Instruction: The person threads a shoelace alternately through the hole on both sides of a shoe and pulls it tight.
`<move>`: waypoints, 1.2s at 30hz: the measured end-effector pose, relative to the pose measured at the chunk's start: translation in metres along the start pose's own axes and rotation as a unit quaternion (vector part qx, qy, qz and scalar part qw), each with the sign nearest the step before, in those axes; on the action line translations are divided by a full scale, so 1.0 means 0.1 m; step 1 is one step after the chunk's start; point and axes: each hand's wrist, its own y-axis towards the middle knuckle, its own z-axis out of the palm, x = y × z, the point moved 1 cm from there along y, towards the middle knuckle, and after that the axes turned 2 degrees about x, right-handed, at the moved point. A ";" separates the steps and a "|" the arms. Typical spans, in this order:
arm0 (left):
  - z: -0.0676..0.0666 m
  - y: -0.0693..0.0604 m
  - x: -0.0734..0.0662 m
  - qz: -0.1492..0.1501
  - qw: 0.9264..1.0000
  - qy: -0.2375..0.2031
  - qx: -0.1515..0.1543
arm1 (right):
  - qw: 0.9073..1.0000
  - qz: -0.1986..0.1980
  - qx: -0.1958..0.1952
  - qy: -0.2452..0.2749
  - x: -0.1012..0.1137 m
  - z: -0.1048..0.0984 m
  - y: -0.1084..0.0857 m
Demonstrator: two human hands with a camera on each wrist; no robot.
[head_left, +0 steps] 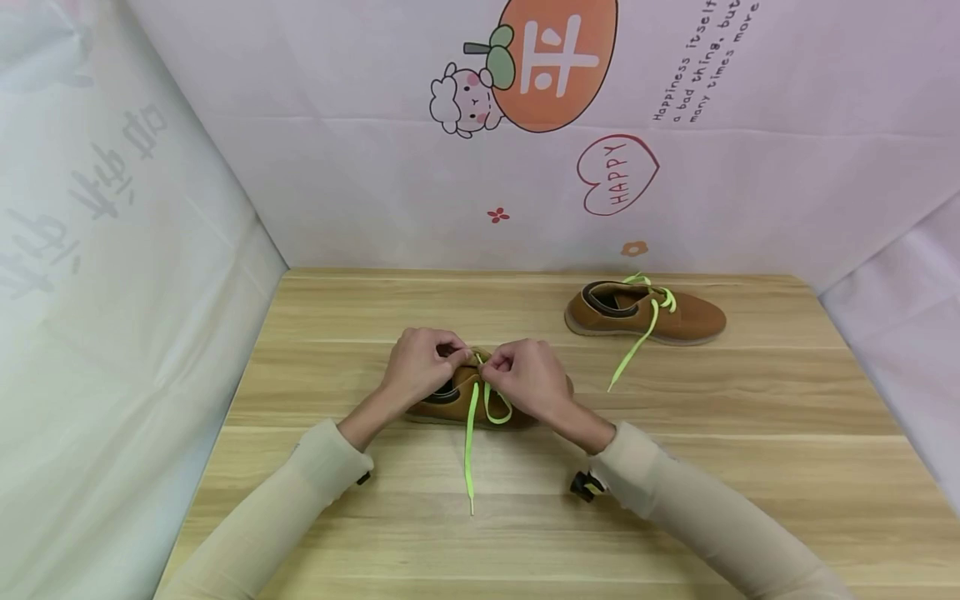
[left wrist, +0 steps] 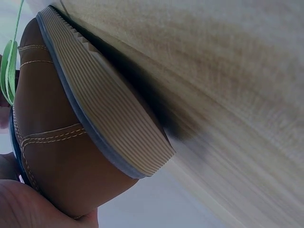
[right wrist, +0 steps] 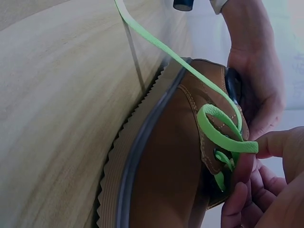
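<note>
A brown lace-up shoe (head_left: 448,410) lies on the wooden table with its toe toward the right. Its bright green shoelace (head_left: 471,442) trails over the near side, and another part forms a small loop. At the lacing, my left hand (head_left: 418,364) brings thumb and forefinger together on the lace; the exact grip is partly hidden. My right hand (head_left: 531,377) meets it from the toe side. In the right wrist view, the right thumb and a finger pinch the green lace (right wrist: 221,137) by the eyelets. The left wrist view shows the shoe's ribbed sole (left wrist: 102,90).
A second brown shoe (head_left: 697,319) with a green lace (head_left: 637,343) stands at the back right of the wooden table (head_left: 360,304). White printed sheets (head_left: 360,167) hang behind and at both sides. A small black device (head_left: 585,487) sits by the right cuff.
</note>
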 end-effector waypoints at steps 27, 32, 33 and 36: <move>-0.04 -0.03 -0.01 0.026 0.999 -0.027 0.007 | 0.977 -0.110 -0.119 -0.142 -0.10 0.11 0.06; -0.03 -0.04 0.01 0.039 0.999 -0.028 0.004 | 0.973 -0.132 -0.117 -0.152 -0.14 0.09 0.08; -0.03 -0.05 0.01 0.043 0.999 -0.026 0.003 | 0.973 -0.136 -0.109 -0.151 -0.13 0.08 0.09; -0.03 -0.07 0.02 0.051 0.998 -0.021 -0.001 | 0.978 -0.136 -0.077 -0.140 -0.12 0.07 0.09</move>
